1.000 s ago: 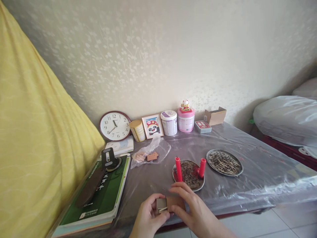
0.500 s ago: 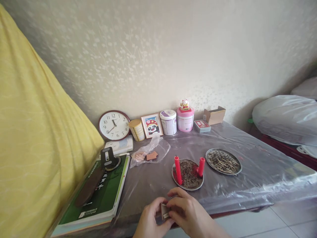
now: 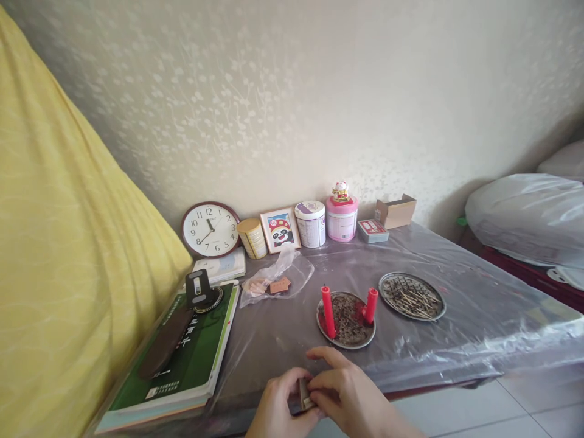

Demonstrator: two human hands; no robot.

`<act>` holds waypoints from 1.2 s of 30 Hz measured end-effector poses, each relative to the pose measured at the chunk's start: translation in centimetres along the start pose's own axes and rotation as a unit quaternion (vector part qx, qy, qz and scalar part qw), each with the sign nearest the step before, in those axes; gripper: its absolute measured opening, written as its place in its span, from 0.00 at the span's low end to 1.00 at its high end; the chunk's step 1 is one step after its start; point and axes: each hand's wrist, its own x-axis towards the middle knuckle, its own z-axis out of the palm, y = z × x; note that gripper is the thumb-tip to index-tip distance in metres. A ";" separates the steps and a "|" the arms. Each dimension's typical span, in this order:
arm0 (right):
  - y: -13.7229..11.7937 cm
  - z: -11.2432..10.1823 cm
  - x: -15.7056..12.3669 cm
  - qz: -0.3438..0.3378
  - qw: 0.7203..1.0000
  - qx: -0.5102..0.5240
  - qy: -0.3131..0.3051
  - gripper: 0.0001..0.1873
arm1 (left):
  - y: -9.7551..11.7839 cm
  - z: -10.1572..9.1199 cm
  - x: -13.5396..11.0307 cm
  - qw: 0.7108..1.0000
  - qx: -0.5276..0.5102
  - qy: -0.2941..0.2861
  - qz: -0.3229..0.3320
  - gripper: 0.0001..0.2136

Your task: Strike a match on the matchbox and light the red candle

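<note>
Both hands at the near edge of the worktop [image 3: 274, 331], meeting at the matchbox [image 3: 304, 396]. Left hand [image 3: 281, 404]: grip closed, matchbox pinched between thumb and forefinger. Right hand [image 3: 349, 389]: thumb and curled fingers drawn together at the box's right side, one forward finger extended clear of it; whether this grip has hold of the box or of something in it, cannot tell. Matchbox mostly covered by fingers, a pale strip visible between the hands. Just beyond: round tray [image 3: 345, 347] bearing two red candles, left candle [image 3: 328, 311] and right candle [image 3: 371, 305]. Second tray [image 3: 424, 319], to the right, carries loose matchsticks [image 3: 417, 299]. Clear bag [image 3: 303, 271] left of the candles, farther back. Green book [image 3: 212, 340] at left.
</note>
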 end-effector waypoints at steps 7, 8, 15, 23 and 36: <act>0.5 0.1 -0.2 0.000 1.000 0.010 -0.022 0.14 | -0.6 0.3 0.1 0.997 -0.058 -0.048 -0.023 0.11; 0.4 0.2 -0.2 0.011 1.000 0.007 -0.017 0.13 | -0.6 0.3 0.1 0.997 -0.057 -0.047 -0.018 0.12; -0.2 0.3 0.2 0.003 1.000 -0.013 0.011 0.13 | -0.4 0.1 0.0 0.997 -0.069 -0.035 0.005 0.12; 0.5 0.3 -0.2 0.001 1.000 -0.023 -0.016 0.12 | -1.2 0.3 0.1 0.998 -0.038 -0.044 -0.006 0.12; -1.1 0.0 0.7 0.046 0.922 0.332 0.191 0.10 | -1.3 0.0 0.0 0.971 -0.232 -0.060 -0.010 0.18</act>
